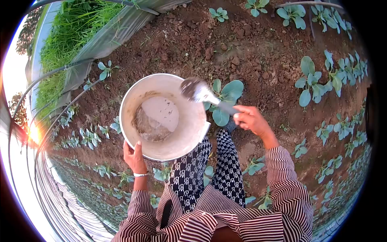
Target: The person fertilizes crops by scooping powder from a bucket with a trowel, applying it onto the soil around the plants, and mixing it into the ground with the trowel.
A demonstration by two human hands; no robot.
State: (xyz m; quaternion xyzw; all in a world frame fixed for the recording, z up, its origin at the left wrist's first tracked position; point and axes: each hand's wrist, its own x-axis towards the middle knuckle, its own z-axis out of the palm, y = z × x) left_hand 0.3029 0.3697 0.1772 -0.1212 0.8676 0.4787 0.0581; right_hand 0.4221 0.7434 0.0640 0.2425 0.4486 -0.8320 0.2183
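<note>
My left hand [136, 160] grips the lower left rim of a wide, pale metal basin [187, 133], thumb over the edge. Inside the basin lies whitish-grey material [159, 115] with dark specks and a brownish patch beside it. My right hand [250, 120] is closed around the grey handle of a large spoon [201, 93]. The spoon's metal head, blurred, is at the basin's upper right rim; dark matter shows on it. Just beyond the spoon a broad-leaved green plant [231, 92] grows from the soil.
Rows of leafy plants [309, 80] stand in brown soil [254, 52] on both sides. Thin curved hoops [56, 70] and plastic sheeting [102, 42] run along the left, with tall grass [66, 38] behind. My patterned trouser legs [227, 161] are below the basin.
</note>
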